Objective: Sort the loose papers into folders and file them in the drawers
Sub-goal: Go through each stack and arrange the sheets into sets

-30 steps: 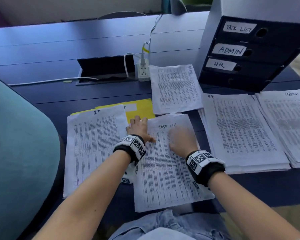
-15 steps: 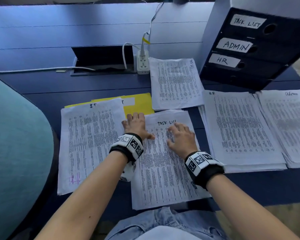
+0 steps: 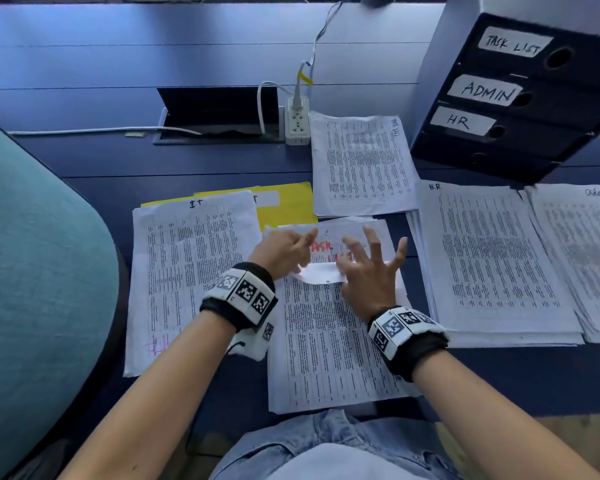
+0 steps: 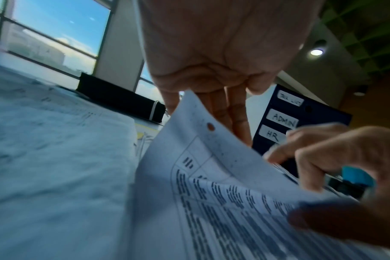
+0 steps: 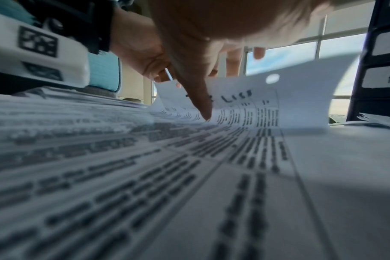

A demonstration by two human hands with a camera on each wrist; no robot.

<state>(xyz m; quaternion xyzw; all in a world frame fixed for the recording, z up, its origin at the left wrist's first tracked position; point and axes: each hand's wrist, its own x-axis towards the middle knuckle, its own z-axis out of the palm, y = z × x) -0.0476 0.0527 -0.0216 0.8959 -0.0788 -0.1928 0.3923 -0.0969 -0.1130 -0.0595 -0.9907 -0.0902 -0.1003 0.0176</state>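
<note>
My left hand (image 3: 284, 251) pinching the top sheet (image 3: 321, 273) curled back off the middle stack (image 3: 329, 344) on the desk (image 3: 84, 161), my right hand (image 3: 369, 271) fingers spread, thumb pressing the sheet, drawers (image 3: 520, 98) beyond.

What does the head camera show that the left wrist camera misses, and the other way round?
Only the head view shows the whole desk: the yellow folder, the power strip, the HR pile, and red lettering on the sheet under the lifted one. Only the left wrist view shows the window, a ceiling light and a punched hole in the lifted sheet. Both show the left hand pinching the top sheet up by its far edge, the right hand spread beside it, and the drawer unit labelled ADMIN and HR.
</note>
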